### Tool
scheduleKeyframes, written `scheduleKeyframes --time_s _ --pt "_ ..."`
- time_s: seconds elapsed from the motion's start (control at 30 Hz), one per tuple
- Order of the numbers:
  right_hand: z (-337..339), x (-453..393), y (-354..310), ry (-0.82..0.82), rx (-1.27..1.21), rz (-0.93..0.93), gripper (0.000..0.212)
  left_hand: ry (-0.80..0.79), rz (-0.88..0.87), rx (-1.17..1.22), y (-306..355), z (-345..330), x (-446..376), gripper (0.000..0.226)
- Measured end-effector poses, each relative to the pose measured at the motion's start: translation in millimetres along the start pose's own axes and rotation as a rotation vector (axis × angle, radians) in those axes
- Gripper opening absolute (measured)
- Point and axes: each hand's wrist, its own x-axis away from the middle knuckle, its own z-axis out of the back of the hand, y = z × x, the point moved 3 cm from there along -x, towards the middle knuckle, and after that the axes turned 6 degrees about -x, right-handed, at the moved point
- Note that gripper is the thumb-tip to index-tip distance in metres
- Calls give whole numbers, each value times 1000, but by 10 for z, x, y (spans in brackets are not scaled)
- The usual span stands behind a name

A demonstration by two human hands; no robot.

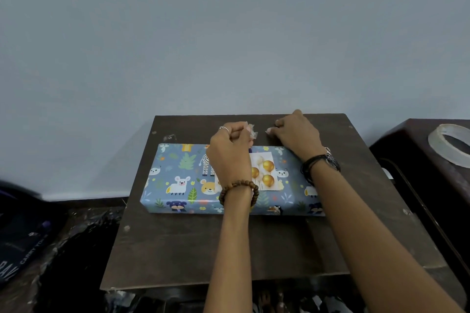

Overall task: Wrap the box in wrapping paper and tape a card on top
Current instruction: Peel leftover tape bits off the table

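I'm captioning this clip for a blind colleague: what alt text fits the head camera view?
Two hands, left hand and right hand, each pinch an end of a clear tape strip above a wrapped box with a balloon card on top. The box lies on a dark table; a tape roll sits to the right.

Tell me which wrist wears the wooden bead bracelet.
The left hand wrist: brown wooden beads. The right hand wrist carries dark cord bands instead.

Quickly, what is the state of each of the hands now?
Left hand: closed, pinching a piece of clear tape.
Right hand: closed, pinching the tape's other end.
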Motion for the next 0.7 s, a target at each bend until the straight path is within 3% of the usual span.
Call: scheduleKeyframes --time_s 0.2,0.47,0.7 --pt "52 -11 -27 55 20 -29 55 1 -7 9 -4 -6 2 7" --pt "54 -73 15 119 -83 -53 16 -22 -11 24 -16 2 5 11" --pt "89 21 57 276 -96 -33 20 -30 -17 4 -27 -18 11 12"
